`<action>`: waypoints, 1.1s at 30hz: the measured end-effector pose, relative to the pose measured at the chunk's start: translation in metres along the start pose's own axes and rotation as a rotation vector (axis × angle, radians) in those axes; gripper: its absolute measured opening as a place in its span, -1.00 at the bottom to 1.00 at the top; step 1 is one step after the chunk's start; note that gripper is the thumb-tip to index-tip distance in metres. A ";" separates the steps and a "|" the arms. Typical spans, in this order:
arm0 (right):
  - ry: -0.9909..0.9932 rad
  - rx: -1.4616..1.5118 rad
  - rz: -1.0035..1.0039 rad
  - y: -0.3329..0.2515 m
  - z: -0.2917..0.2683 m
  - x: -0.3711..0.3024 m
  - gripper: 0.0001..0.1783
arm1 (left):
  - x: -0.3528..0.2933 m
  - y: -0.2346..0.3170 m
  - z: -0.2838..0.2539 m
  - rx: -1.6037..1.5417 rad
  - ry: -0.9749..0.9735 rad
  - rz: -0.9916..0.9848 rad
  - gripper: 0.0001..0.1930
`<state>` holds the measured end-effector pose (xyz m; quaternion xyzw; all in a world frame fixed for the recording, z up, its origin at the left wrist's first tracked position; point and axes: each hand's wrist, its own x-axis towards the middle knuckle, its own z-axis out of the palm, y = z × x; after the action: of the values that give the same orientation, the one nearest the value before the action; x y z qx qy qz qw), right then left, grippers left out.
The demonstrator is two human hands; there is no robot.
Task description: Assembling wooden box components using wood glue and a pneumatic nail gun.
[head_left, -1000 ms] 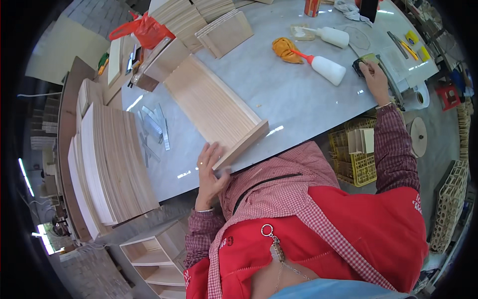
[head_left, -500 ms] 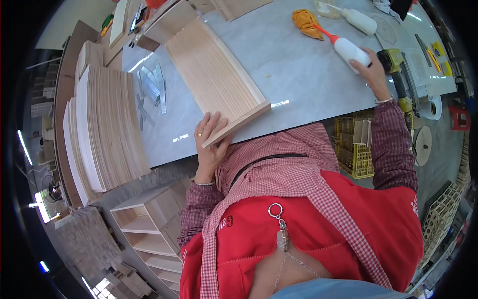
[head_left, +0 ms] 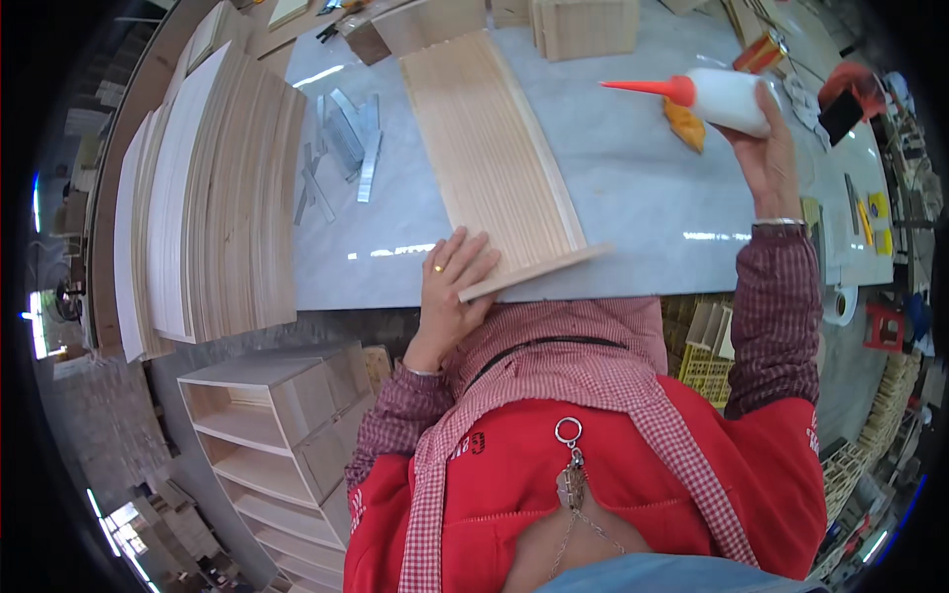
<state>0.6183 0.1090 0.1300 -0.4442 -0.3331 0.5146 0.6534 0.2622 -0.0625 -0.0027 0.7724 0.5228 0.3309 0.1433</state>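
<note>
My right hand (head_left: pixel 766 148) is closed around a white squeeze bottle (head_left: pixel 730 101), raised over the table and tipped on its side. Its long red nozzle (head_left: pixel 643 87) points left. A long pale wooden board (head_left: pixel 494 148) lies on the table, running away from me, with a raised edge along its right side. Across its near end is a thin wooden strip (head_left: pixel 539 272), whose right end sticks out past the board. My left hand (head_left: pixel 460 282) grips the near left corner, fingers on top and thumb low by the strip. Behind the bottle lies an orange cloth (head_left: pixel 684 126).
Thin metal strips (head_left: pixel 346 143) lie left of the board. A tall stack of panels (head_left: pixel 227 198) fills the table's left end. Wooden blocks (head_left: pixel 583 28) stand at the back. Below the table are a wooden shelf unit (head_left: pixel 272 425) and a yellow crate (head_left: pixel 704 374).
My right hand has lifted the bottle off the table and turned its nozzle leftward. The near strip's right end now stands out further from the board. My left hand keeps its grip.
</note>
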 end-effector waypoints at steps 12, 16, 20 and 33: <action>-0.317 -0.163 -0.065 0.052 0.236 0.071 -0.32 | -0.002 0.002 -0.011 -0.055 -0.060 -0.053 -0.53; -0.327 -0.194 -0.066 0.075 0.269 0.082 -0.34 | -0.001 0.001 -0.012 -0.056 -0.066 -0.063 -0.53; -0.313 -0.217 -0.058 0.089 0.284 0.088 -0.36 | 0.000 0.000 -0.011 -0.081 -0.061 -0.080 -0.52; -0.300 -0.269 -0.081 0.094 0.288 0.092 -0.34 | -0.003 -0.005 -0.009 -0.079 -0.065 -0.061 -0.50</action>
<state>0.3486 0.2738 0.1514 -0.4321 -0.5101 0.4990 0.5515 0.2522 -0.0647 0.0003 0.7601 0.5277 0.3215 0.2010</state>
